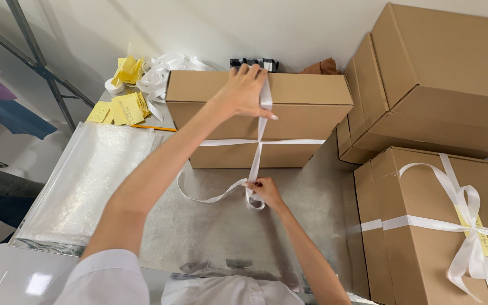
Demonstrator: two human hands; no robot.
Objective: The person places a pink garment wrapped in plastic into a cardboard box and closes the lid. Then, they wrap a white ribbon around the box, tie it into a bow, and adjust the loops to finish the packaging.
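Observation:
A brown cardboard box (306,96) stands on the metal table (221,231) in front of me. A white ribbon (258,148) runs around its side and down over its top, crossing on the front face. My left hand (245,90) rests on the box's top and presses the ribbon down at the far edge. My right hand (264,191) is below the box's front, pinching the ribbon's loose ends, which loop out to the left over the table.
A stack of clear plastic bags (86,181) lies at the left. Yellow tags (121,108), a tape roll (113,86) and loose ribbon (162,70) sit behind it. Two brown boxes (441,73) stand at the right; the nearer box (425,226) has a white bow.

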